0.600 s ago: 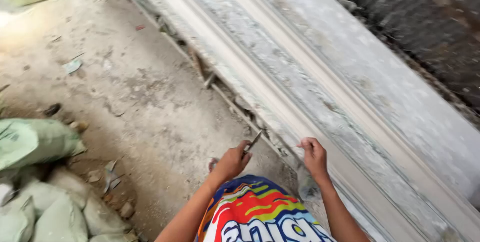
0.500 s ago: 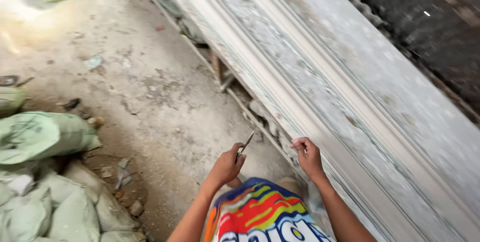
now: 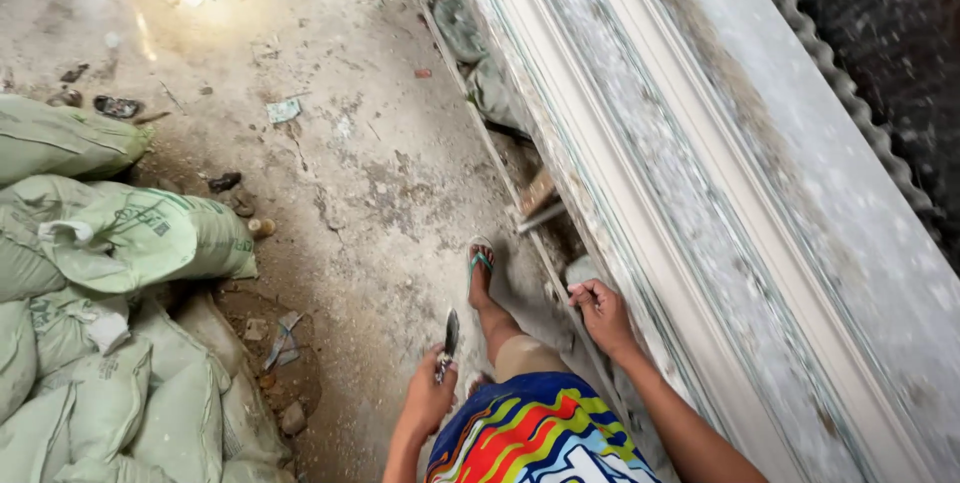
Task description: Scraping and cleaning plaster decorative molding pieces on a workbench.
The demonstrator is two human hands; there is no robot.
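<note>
Now pulled back from long white moulded plaster cornice (image 3: 700, 243): left hand (image 3: 432, 393) clenched around small dark-bladed knife (image 3: 449, 335), blade up, clear of leg; right hand (image 3: 600, 311) loosely curled, empty, steadying at cornice edge.

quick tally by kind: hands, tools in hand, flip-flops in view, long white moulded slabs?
Hands: 2 (left hand, right hand)
Small dark-bladed tool, in the left hand: 1
Flip-flop: 1
Long white moulded slab: 1
Total: 5
</note>
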